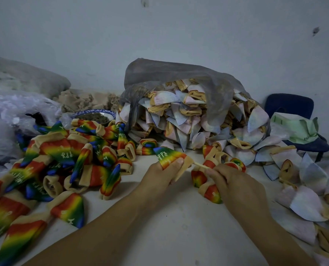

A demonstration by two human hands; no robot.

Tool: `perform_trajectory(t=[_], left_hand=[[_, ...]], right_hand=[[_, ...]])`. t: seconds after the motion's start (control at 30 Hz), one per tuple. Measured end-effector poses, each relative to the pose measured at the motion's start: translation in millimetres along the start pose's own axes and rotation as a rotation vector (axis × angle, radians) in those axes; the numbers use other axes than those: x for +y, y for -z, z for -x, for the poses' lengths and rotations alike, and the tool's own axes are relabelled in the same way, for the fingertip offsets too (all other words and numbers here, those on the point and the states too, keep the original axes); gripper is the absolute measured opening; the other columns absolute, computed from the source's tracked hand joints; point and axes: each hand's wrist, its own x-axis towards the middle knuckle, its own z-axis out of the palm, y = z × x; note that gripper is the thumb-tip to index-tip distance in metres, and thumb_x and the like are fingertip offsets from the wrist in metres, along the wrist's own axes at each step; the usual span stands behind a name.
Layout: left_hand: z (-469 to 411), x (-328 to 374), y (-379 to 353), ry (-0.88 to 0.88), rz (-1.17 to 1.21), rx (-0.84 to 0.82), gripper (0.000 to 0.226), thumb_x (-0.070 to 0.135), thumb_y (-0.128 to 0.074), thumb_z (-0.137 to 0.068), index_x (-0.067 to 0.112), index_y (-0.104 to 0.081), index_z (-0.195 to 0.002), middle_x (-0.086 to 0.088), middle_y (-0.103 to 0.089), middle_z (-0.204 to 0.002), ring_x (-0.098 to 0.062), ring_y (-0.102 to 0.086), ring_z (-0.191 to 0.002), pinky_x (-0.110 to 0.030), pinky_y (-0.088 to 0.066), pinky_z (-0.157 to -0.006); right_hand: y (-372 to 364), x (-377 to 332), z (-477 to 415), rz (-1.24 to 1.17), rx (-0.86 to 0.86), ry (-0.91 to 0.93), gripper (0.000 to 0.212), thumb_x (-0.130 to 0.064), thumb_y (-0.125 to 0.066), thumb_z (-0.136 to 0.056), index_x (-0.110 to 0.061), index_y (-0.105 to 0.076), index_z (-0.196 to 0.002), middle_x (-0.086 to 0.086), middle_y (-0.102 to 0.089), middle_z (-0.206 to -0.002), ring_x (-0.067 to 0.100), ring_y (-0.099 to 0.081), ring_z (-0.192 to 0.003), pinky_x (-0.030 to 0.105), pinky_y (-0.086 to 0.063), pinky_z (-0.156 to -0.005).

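My left hand [160, 174] grips a rainbow fabric cone [168, 156] with white letters and a beige cuff, just above the white table [159, 227]. My right hand [229, 181] pinches a thin beige stick [201, 165] whose tip points at the cone's cuff. Under the right hand lie a few more rainbow cones [210, 191]. A heap of finished rainbow cones [64, 160] covers the table's left side. Pale inside-out cones [188, 116] spill from a grey mesh bag [179, 77] behind the hands.
More pale cones [303, 198] are scattered at the right. A blue-rimmed bowl [93, 115] sits behind the rainbow heap, with clear plastic bags [12, 116] at the far left. A dark blue chair [294, 120] carrying green paper stands at the back right, by the wall.
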Motion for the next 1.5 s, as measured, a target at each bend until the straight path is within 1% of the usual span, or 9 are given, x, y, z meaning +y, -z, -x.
perform_trajectory(t=[0.23, 0.47, 0.57, 0.67, 0.87, 1.07, 1.27, 1.4, 1.5], left_hand=[[1, -4, -5, -0.080, -0.031, 0.030, 0.055, 0.075, -0.050, -0.071, 0.025, -0.072, -0.073, 0.016, -0.062, -0.062, 0.004, -0.054, -0.058, -0.019, -0.040, -0.062], [-2, -1, 5, -0.104, -0.111, 0.108, 0.051, 0.081, -0.050, -0.065, 0.033, -0.066, -0.055, 0.012, -0.056, -0.054, 0.004, -0.048, -0.048, -0.020, -0.039, -0.057], [-13, 5, 24, -0.089, 0.369, 0.269, 0.059, 0.077, -0.039, -0.078, 0.027, -0.071, -0.082, 0.005, -0.066, -0.070, -0.005, -0.053, -0.057, -0.023, -0.041, -0.058], [-19, 9, 37, -0.147, 0.584, 0.236, 0.080, 0.075, -0.019, -0.090, 0.020, -0.054, -0.136, 0.001, -0.067, -0.125, -0.010, -0.061, -0.101, -0.027, -0.047, -0.088], [-15, -3, 10, -0.224, -0.381, 0.143, 0.046, 0.052, -0.029, -0.103, 0.034, -0.047, -0.141, 0.018, -0.042, -0.140, -0.001, -0.036, -0.129, -0.023, -0.023, -0.100], [-28, -17, 10, -0.374, -0.762, 0.195, 0.040, 0.028, -0.038, -0.106, 0.021, -0.049, -0.143, 0.005, -0.031, -0.157, -0.007, -0.018, -0.145, -0.017, -0.010, -0.109], [-63, -11, 5, -0.377, -1.105, 0.158, 0.053, 0.039, -0.022, -0.107, 0.022, -0.020, -0.157, -0.002, -0.006, -0.166, -0.020, 0.005, -0.152, -0.034, 0.000, -0.122], [-77, -16, 5, -0.247, -1.280, 0.085, 0.054, 0.036, -0.018, -0.107, 0.019, -0.009, -0.158, -0.006, -0.007, -0.166, -0.023, -0.001, -0.152, -0.035, -0.001, -0.121], [-72, -22, 4, -0.276, -1.363, 0.137, 0.048, 0.025, -0.032, -0.104, 0.016, -0.031, -0.152, -0.009, -0.037, -0.155, -0.024, -0.030, -0.144, -0.032, -0.016, -0.116]], right_hand=[[-9, -6, -2, -0.094, -0.012, -0.031, 0.044, -0.063, -0.027, -0.088, -0.035, -0.061, -0.091, -0.014, -0.052, -0.067, 0.004, -0.050, -0.064, 0.016, -0.029, -0.052], [-13, -1, -1, -0.169, -0.068, -0.100, 0.052, -0.071, -0.021, -0.081, -0.034, -0.058, -0.080, -0.009, -0.057, -0.063, 0.005, -0.053, -0.058, 0.027, -0.045, -0.054], [-15, 6, -3, -0.171, -0.055, -0.179, 0.047, -0.068, -0.029, -0.085, -0.031, -0.057, -0.075, -0.009, -0.056, -0.061, 0.002, -0.050, -0.058, 0.024, -0.039, -0.051], [-17, 15, -5, -0.180, -0.026, -0.235, 0.041, -0.063, -0.032, -0.089, -0.032, -0.057, -0.079, -0.012, -0.056, -0.064, 0.000, -0.049, -0.061, 0.024, -0.035, -0.051], [-21, 18, -6, -0.183, -0.024, -0.260, 0.032, -0.057, -0.037, -0.092, -0.035, -0.054, -0.078, -0.013, -0.055, -0.064, -0.001, -0.049, -0.060, 0.023, -0.032, -0.049], [-24, 20, -4, -0.222, -0.070, -0.292, 0.034, -0.052, -0.041, -0.094, -0.029, -0.054, -0.074, -0.008, -0.056, -0.062, 0.004, -0.052, -0.059, 0.025, -0.034, -0.049], [-22, 17, -1, -0.287, -0.083, -0.282, 0.034, -0.052, -0.042, -0.094, -0.028, -0.054, -0.072, -0.008, -0.056, -0.062, 0.006, -0.054, -0.060, 0.027, -0.036, -0.051], [-21, 17, -1, -0.297, -0.096, -0.271, 0.035, -0.051, -0.044, -0.094, -0.029, -0.050, -0.068, -0.007, -0.055, -0.061, 0.006, -0.053, -0.061, 0.027, -0.037, -0.052], [-22, 16, -2, -0.278, -0.114, -0.267, 0.036, -0.053, -0.043, -0.094, -0.028, -0.054, -0.071, -0.008, -0.056, -0.064, 0.006, -0.054, -0.063, 0.026, -0.039, -0.052]])
